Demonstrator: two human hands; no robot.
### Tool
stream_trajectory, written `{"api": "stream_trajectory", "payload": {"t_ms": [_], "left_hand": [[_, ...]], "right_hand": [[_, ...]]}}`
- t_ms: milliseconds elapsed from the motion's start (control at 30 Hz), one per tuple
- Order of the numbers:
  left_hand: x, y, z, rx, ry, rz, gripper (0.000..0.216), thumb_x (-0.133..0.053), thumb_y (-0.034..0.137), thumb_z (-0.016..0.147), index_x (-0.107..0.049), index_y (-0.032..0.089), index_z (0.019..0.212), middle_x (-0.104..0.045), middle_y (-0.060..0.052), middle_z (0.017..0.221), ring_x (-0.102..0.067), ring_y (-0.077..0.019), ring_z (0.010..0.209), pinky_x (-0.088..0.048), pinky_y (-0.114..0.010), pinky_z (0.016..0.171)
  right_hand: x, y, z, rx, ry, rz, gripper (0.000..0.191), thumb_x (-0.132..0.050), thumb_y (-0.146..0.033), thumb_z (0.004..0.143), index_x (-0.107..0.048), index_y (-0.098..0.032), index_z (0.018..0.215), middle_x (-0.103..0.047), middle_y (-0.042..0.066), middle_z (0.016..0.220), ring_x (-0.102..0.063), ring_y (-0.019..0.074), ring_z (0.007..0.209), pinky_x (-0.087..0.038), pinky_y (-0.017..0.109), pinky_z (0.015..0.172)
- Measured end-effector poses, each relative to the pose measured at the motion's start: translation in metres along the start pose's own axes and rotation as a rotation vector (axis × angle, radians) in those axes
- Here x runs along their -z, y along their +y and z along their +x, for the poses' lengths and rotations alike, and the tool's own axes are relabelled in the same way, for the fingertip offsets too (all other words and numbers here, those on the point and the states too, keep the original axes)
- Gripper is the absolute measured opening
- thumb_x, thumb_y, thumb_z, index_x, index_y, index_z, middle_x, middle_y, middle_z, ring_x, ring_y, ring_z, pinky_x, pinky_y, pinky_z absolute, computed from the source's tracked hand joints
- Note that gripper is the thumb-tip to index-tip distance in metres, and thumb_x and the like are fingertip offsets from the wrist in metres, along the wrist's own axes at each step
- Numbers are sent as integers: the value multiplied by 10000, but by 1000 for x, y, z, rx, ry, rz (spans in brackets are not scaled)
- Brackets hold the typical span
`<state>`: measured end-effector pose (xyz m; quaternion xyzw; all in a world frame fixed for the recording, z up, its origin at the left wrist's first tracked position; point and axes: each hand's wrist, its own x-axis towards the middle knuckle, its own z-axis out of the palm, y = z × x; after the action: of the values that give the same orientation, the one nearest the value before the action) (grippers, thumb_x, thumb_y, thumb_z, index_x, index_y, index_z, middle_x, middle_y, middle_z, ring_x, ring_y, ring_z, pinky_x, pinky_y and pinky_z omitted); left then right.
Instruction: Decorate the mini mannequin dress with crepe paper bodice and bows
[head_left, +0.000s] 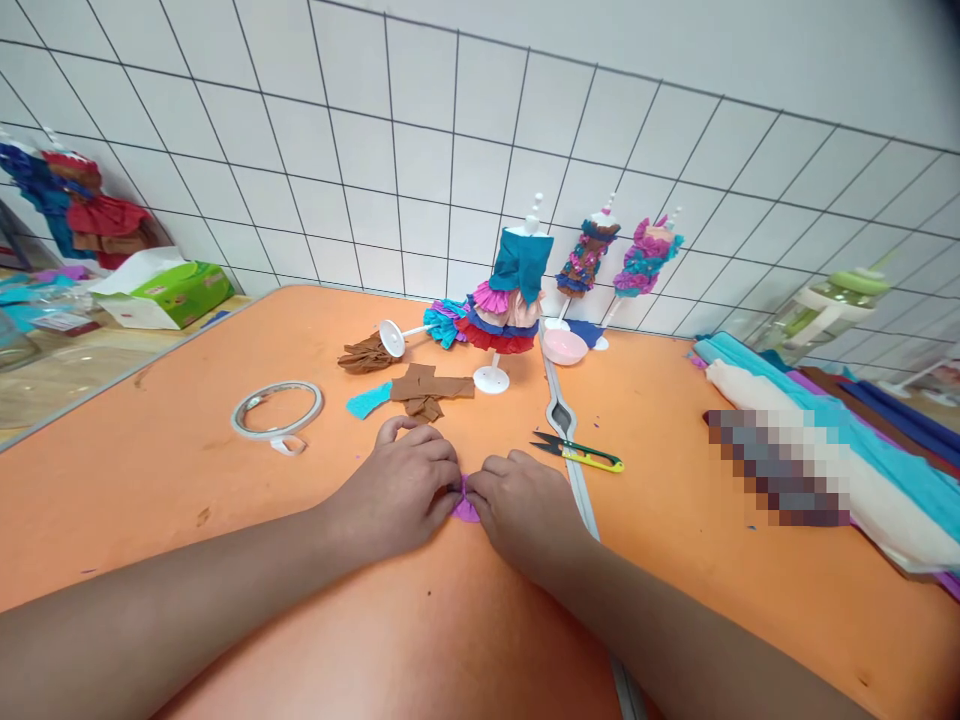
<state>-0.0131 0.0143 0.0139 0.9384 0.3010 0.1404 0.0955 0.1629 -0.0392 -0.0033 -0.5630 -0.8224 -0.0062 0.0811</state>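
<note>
My left hand [405, 480] and my right hand [521, 500] meet at the middle of the orange table [225, 500]. Both pinch a small purple piece of crepe paper [465, 508] that lies on the table between their fingertips. Only a sliver of the purple paper shows under the fingers. Brown paper scraps [427, 388] and a teal scrap [367, 400] lie just beyond my left hand. Yellow-handled thread snips [577, 452] lie to the right of my right hand.
A tape ring [276, 410] sits to the left. Small mannequins dressed in ruffled paper [506, 300] stand at the back, one lying on its side [397, 338]. Folded paper sheets [825, 430] fill the right. A green tissue box [169, 293] is far left.
</note>
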Motion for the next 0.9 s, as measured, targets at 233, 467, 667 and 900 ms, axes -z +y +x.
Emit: {"api": "stream_trajectory", "payload": {"t_ms": [233,467,667,900], "left_hand": [[0,-9,2,81,174,-257,226,-509,302,894,-674,242,1036,-646,-57,1030,-528,-238,1038,-319,-447,954],[-7,-2,2,187,64,-1292,514,-706,517,743,-613,197,1134,-617,-104,1210,-561,-270,1127,-429,-400,961],[-10,20,1,335,169,-1478,303,-767,366,728,-686,181,954,-692,-52,988,-611,-209,968,-433,-370,936],[-10,18,2,385,165,-1460,224,-738,356,747,-694,170,862,-684,-52,880,-612,-216,912,-451,-379,900]], "right_hand": [[8,10,3,-254,84,558,162,-518,-256,888,-649,-193,818,-610,26,801,-509,145,727,-324,264,601],[22,15,-4,-449,-254,1924,290,-794,-278,621,-551,-168,733,-335,-101,583,-156,21,458,-61,186,425],[15,3,-2,-511,-153,2034,285,-795,-164,571,-571,-163,747,-356,-105,582,-201,10,455,-92,153,406],[4,-5,1,-563,-105,2001,289,-804,-214,577,-602,-175,781,-438,-96,576,-306,12,444,-159,143,393]]}}
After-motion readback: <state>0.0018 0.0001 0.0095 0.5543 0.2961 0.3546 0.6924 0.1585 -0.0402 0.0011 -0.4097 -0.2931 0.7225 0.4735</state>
